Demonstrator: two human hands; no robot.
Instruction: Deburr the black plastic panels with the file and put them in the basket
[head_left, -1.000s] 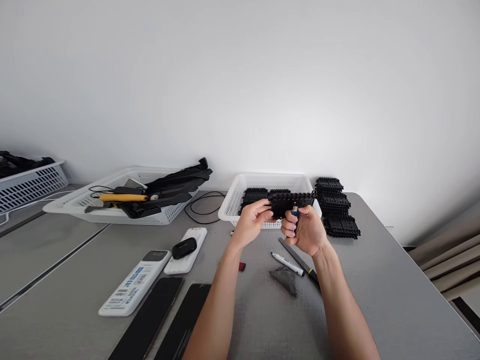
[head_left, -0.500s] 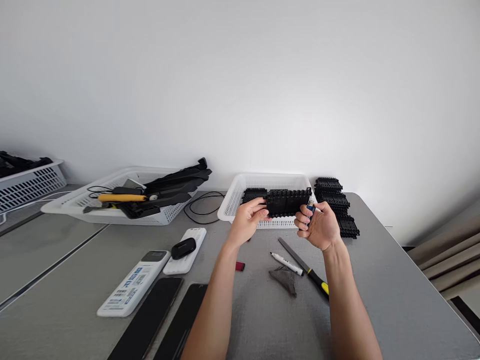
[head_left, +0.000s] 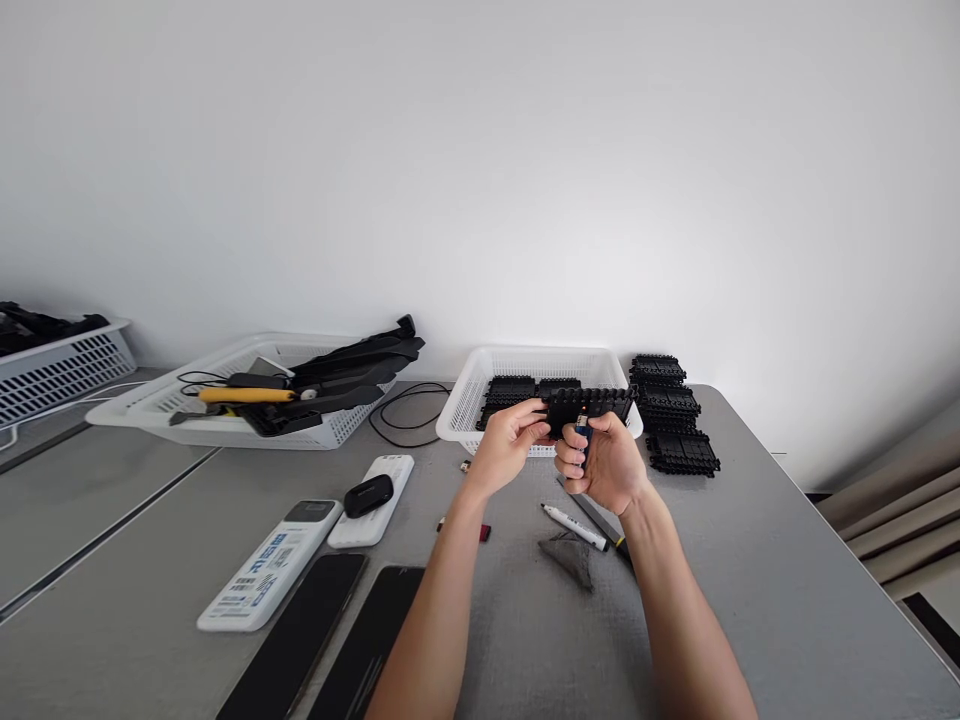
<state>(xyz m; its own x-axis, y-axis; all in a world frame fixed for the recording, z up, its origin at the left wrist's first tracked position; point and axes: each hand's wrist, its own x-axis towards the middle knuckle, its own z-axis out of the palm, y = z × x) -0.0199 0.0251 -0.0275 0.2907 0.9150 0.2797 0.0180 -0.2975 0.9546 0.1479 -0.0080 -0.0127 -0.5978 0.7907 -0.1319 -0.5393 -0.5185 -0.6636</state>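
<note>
My left hand [head_left: 510, 445] pinches the left end of a black plastic panel [head_left: 611, 403] with knobbed edges, raised over the front of a white basket. A blue lighter [head_left: 582, 430] is wrapped in the fingers of my right hand [head_left: 611, 462], its metal top up against the panel. A small orange glow shows at the lighter's top. Similar black panels [head_left: 512, 388] lie in the white basket [head_left: 480, 362], partly hidden by my hands. More black panels [head_left: 666, 403] are stacked right of the basket.
On the table lie a white marker [head_left: 574, 527], a file [head_left: 600, 520], a dark grey scrap [head_left: 570, 560] and a red lighter [head_left: 484, 533]. Left are two phones [head_left: 300, 630], white power banks [head_left: 262, 575] and a black case [head_left: 368, 495]. Another basket [head_left: 135, 408] holds tools and black parts.
My right hand has moved left with the lighter, from the panel's right end to nearer its middle. The panel has shifted slightly right and down in my left hand.
</note>
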